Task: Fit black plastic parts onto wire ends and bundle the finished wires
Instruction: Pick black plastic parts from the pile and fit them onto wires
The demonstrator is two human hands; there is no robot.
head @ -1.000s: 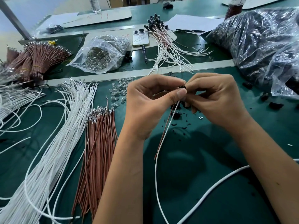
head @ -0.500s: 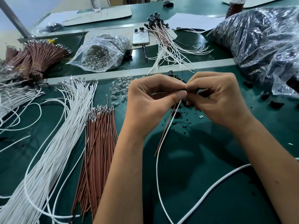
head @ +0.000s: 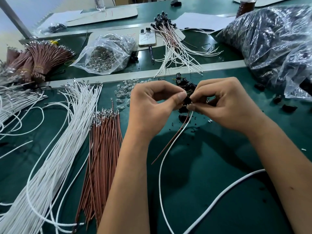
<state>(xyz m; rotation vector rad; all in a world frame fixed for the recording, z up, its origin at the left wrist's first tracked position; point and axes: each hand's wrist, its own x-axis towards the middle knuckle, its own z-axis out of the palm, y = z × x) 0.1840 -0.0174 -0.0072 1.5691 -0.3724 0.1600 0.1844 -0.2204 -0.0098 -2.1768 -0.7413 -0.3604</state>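
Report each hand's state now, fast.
Left hand: closed, thumb and finger pinching the black plastic part.
Right hand: closed, fingertips pinching the brown wire and white wire just below that part.

Black plastic part [head: 187, 99] mostly covered by thumb and fingertips of left hand [head: 152, 107] and right hand [head: 226, 105]; shape not made out. Top ends of brown wire [head: 170, 141] and white wire [head: 162, 166] hidden behind fingers; whether seated in part cannot be told. White wire cut off at bottom edge. Contents of dark plastic bag [head: 273, 41] blurred by film, bag cropped at right edge. White wire pile [head: 50, 157] cropped at left and bottom edges.
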